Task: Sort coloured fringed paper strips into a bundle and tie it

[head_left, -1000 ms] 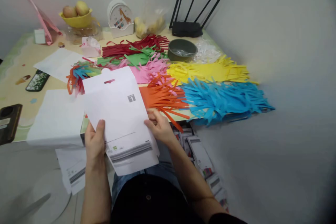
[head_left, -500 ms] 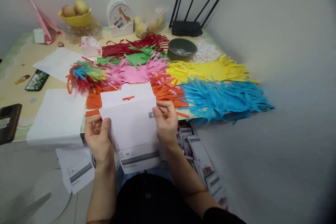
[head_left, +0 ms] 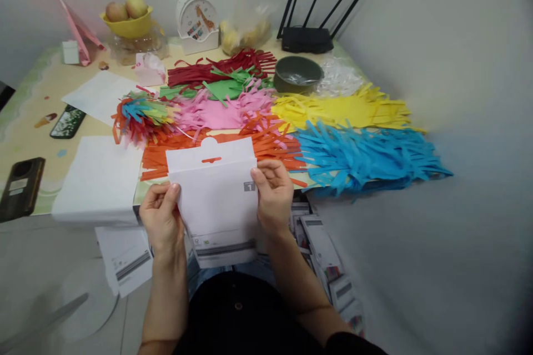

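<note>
A white paper packet [head_left: 220, 199] with a hang slot near its top and a dark printed band near its bottom is held up between both hands. My left hand [head_left: 163, 213] pinches its left edge between thumb and fingers. On the right edge, my right hand [head_left: 272, 194] grips it beside a small grey square marked 1. Behind the packet lies orange fringed paper [head_left: 156, 158], partly covered by it. Pink fringed paper [head_left: 216, 115] and a multicoloured fringed bundle [head_left: 144, 116] are just beyond.
Yellow [head_left: 350, 111] and blue fringed paper [head_left: 370, 152] lie at the right. A dark bowl [head_left: 297, 75] and a router [head_left: 307, 40] stand behind. White sheets [head_left: 102, 177] and two phones [head_left: 20, 188] are at the left. Printed packets [head_left: 320, 238] lie below the table.
The view has shifted, so the table things appear further right and slightly higher. The packet's top edge sits more level; both hands still hold it.
</note>
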### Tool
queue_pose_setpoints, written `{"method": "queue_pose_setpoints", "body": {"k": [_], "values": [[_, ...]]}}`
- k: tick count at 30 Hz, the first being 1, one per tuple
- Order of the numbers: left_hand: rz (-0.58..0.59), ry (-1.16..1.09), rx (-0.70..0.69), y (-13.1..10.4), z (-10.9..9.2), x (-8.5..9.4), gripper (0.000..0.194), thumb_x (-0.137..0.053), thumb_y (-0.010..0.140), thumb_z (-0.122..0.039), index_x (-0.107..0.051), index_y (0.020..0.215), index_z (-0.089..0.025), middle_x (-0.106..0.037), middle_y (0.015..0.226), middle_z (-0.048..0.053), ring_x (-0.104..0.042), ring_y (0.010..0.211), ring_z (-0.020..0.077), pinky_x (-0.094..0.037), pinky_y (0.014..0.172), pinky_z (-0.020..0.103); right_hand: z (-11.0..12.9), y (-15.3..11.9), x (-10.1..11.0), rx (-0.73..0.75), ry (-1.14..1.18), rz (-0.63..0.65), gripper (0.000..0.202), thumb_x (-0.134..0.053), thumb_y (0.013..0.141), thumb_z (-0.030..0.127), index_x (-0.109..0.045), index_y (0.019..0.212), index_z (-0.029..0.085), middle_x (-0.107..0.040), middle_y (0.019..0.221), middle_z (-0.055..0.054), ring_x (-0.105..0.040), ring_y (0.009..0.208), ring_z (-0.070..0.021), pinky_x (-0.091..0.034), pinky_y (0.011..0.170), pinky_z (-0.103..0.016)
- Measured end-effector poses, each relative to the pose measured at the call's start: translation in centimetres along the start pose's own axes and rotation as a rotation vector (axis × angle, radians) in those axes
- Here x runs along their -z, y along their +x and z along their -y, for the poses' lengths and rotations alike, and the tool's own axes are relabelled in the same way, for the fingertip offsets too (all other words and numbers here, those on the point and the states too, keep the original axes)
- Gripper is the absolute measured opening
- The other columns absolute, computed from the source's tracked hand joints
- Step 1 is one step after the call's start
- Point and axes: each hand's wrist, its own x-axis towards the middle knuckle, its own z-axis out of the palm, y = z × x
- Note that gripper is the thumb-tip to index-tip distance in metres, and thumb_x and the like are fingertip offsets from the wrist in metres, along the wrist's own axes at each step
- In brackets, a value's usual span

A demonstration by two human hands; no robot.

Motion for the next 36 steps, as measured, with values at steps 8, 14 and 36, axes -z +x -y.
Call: {"method": "queue_pose_setpoints", "body": {"k": [8, 14, 36], "values": [[-0.033, -0.027, 0.117, -0.2, -0.6, 0.3, 0.039, -0.093, 0.043, -0.024, -0.077, 0.078, -0.017, -0.070, 0.062, -0.001, -0.060, 0.053, 0.0078, -0.050, 0.058, 0.019, -0.6, -0.1, 0.8, -0.079, 0.058, 0.066, 0.021, -0.077, 0.080, 0.033, -0.070, 0.097, 0.021, -0.071, 0.081, -0.001, -0.065, 0.072, -0.0131, -0.052, 0.070, -0.025], [0.036, -0.035, 0.179, 0.2, -0.7, 1.5, 0.041, -0.097, 0.038, -0.033, -0.072, 0.067, -0.017, -0.070, 0.061, -0.002, -0.061, 0.052, 0.0091, -0.050, 0.055, 0.020, -0.7, -0.2, 1.1, -0.092, 0.074, 0.140, 0.018, -0.076, 0.082, 0.033, -0.070, 0.094, 0.022, -0.073, 0.084, -0.002, -0.068, 0.075, -0.0135, -0.054, 0.073, -0.025], [0.245, 0.091, 0.065, 1.0, -1.4, 2.6, 0.034, -0.095, 0.053, -0.032, -0.072, 0.075, -0.018, -0.062, 0.059, -0.003, -0.055, 0.052, 0.0069, -0.045, 0.053, 0.016, 2.0, 0.4, 1.7, 0.057, -0.150, 0.285, 0.022, -0.072, 0.084, 0.039, -0.063, 0.082, 0.020, -0.060, 0.064, 0.003, -0.054, 0.056, -0.0090, -0.043, 0.051, -0.019]]}}
